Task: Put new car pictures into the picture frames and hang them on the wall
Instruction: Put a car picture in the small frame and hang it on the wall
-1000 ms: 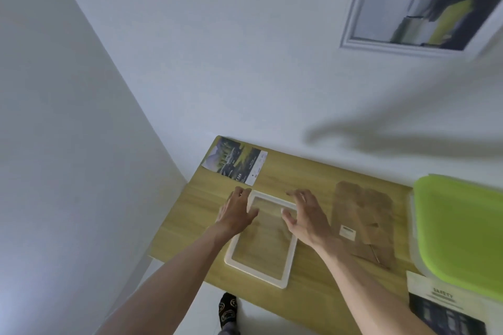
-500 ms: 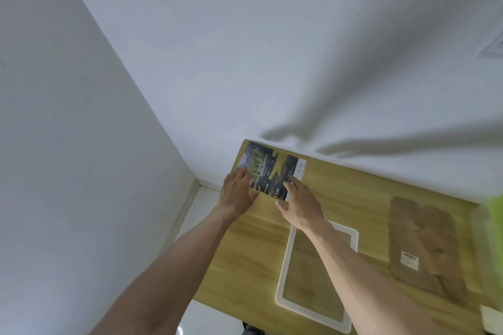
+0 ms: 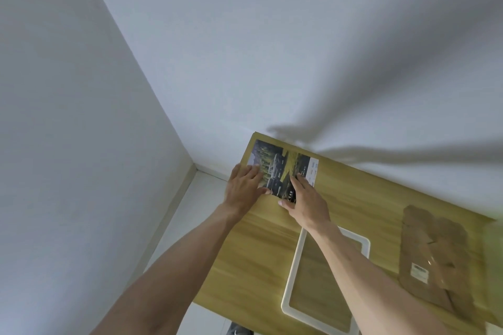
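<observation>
1. we are looking at the car picture (image 3: 283, 168) lying flat at the far corner of the worktop (image 3: 353, 207).
2. our left hand (image 3: 243, 189) and right hand (image 3: 306, 200) are resting on it, fingers nearly flat, gripping nothing.
3. we are thinking a gentle slide toward the white frame (image 3: 295, 261) nearby is best, lifting one edge without bending it.

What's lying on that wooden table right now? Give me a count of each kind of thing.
Car picture: 1, with the left hand and right hand resting on it
White picture frame: 1
Brown backing board: 1
Total: 3 things on the table
</observation>
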Demonstrator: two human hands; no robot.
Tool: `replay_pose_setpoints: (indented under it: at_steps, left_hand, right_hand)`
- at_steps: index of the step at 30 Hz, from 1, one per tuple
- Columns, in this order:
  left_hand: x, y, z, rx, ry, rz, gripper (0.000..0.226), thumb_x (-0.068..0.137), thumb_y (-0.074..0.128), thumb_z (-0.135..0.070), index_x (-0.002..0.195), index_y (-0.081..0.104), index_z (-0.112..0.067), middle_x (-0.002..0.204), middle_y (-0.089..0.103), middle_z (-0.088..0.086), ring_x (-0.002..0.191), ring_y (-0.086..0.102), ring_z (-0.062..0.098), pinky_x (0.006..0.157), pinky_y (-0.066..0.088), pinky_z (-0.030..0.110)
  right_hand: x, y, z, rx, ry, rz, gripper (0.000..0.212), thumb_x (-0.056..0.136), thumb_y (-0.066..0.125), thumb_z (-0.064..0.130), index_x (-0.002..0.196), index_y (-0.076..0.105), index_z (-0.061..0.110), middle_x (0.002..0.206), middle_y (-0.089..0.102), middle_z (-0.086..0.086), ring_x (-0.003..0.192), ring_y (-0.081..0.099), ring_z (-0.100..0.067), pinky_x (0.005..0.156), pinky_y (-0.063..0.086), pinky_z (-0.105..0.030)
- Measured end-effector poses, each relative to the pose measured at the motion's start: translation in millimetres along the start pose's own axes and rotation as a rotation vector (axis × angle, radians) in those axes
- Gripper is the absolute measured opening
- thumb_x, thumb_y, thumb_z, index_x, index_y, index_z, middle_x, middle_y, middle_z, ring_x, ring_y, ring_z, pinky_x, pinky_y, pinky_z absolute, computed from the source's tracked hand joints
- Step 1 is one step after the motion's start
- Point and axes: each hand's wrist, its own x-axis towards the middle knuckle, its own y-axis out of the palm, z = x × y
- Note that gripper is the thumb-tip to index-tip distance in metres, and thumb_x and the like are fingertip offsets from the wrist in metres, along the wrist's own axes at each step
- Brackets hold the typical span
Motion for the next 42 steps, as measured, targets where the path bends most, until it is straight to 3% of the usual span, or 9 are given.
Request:
replay_pose_setpoints:
  at_steps: [5, 9, 15, 18, 20, 23, 26, 34, 42]
  left_hand:
    - [1.2, 1.3, 0.1, 0.105, 0.065, -0.135, 0.028, 0.08, 0.071, -0.049, 0.083, 0.072, -0.021, 0.089, 0.073, -0.006, 0.088, 0.069, 0.018, 0.101, 0.03, 0.041]
    - [-2.4, -7.8, -4.0, 0.037, 0.06, -0.176, 0.046, 0.089, 0.042, -0.056, 0.082, 0.074, -0.023, 0.083, 0.074, -0.009, 0.086, 0.07, 0.015, 0.102, 0.028, 0.041]
    - [-3.7, -40.7, -20.5, -0.234, -0.019, -0.246, 0.057, 0.085, 0.047, -0.067, 0.104, 0.073, -0.02, 0.096, 0.073, -0.002, 0.096, 0.067, 0.022, 0.1, 0.032, 0.033]
    - [-2.6, -77.2, -39.5, -0.486, -0.133, -0.206, 0.066, 0.081, 0.059, -0.067, 0.127, 0.062, -0.02, 0.11, 0.067, 0.0, 0.107, 0.059, 0.02, 0.1, 0.04, 0.034]
    - [-3.3, -100.5, -53.5, -0.6, -0.224, -0.238, 0.071, 0.079, 0.061, -0.067, 0.135, 0.053, -0.024, 0.117, 0.064, -0.004, 0.11, 0.055, 0.013, 0.099, 0.041, 0.031]
    - [-7.4, -123.7, -75.9, -0.801, -0.338, -0.286, 0.072, 0.08, 0.057, -0.071, 0.138, 0.048, -0.03, 0.114, 0.063, -0.011, 0.111, 0.054, 0.005, 0.094, 0.039, 0.025]
    - [-12.3, -131.1, -100.5, -0.968, -0.421, -0.261, 0.072, 0.078, 0.051, -0.079, 0.132, 0.053, -0.032, 0.113, 0.066, -0.009, 0.111, 0.057, 0.005, 0.097, 0.043, 0.029]
    - [-51.0, -107.5, -183.8, -1.217, -0.444, -0.002, 0.058, 0.081, 0.075, -0.019, 0.134, 0.051, -0.014, 0.102, 0.071, 0.008, 0.087, 0.072, 0.02, 0.071, 0.059, 0.031]
    - [-99.9, -70.7, -224.5, -1.142, -0.419, 0.155, 0.059, 0.077, 0.069, 0.007, 0.13, 0.061, -0.017, 0.089, 0.069, 0.007, 0.085, 0.069, 0.017, 0.075, 0.057, 0.031]
  right_hand:
    - [-0.1, 4.8, 4.8, -0.087, -0.162, -0.172, 0.059, 0.086, 0.075, 0.029, 0.139, 0.055, 0.013, 0.143, 0.053, -0.011, 0.133, 0.05, -0.029, 0.109, 0.041, -0.048]
    - [-2.3, 3.7, 5.0, -0.161, -0.302, -0.427, 0.049, 0.07, 0.087, 0.017, 0.115, 0.069, 0.012, 0.111, 0.069, -0.008, 0.105, 0.066, -0.027, 0.096, 0.051, -0.047]
    - [-15.4, -18.6, 1.4, 0.011, -0.365, -0.628, 0.027, 0.089, 0.07, 0.013, 0.115, 0.071, 0.02, 0.095, 0.07, 0.002, 0.08, 0.067, -0.021, 0.072, 0.054, -0.036]
    - [-29.3, -42.3, -3.1, 0.166, -0.319, -0.658, 0.021, 0.094, 0.065, 0.014, 0.112, 0.072, 0.023, 0.095, 0.068, 0.005, 0.073, 0.065, -0.016, 0.06, 0.052, -0.029]
    - [-42.0, -60.2, -9.0, 0.348, -0.278, -0.613, 0.021, 0.098, 0.059, 0.019, 0.114, 0.071, 0.024, 0.101, 0.068, 0.009, 0.086, 0.064, -0.01, 0.07, 0.052, -0.024]
    - [-68.2, -87.4, -22.7, 0.672, -0.183, -0.51, 0.02, 0.1, 0.056, 0.023, 0.114, 0.07, 0.024, 0.105, 0.07, 0.013, 0.099, 0.063, -0.002, 0.079, 0.046, -0.011]
    - [-100.4, -107.6, -41.6, 0.876, -0.05, -0.437, 0.017, 0.1, 0.054, 0.029, 0.105, 0.07, 0.027, 0.091, 0.07, 0.015, 0.083, 0.062, -0.001, 0.067, 0.044, -0.018]
    - [-186.5, -102.5, -101.6, 1.289, 0.212, -0.456, 0.03, 0.094, 0.066, 0.027, 0.124, 0.06, 0.026, 0.105, 0.068, 0.003, 0.093, 0.066, -0.007, 0.065, 0.053, -0.024]
    - [-234.9, -56.7, -136.6, 1.305, 0.305, -0.367, 0.028, 0.092, 0.069, 0.023, 0.117, 0.058, 0.027, 0.103, 0.071, -0.005, 0.091, 0.069, -0.016, 0.065, 0.054, -0.03]
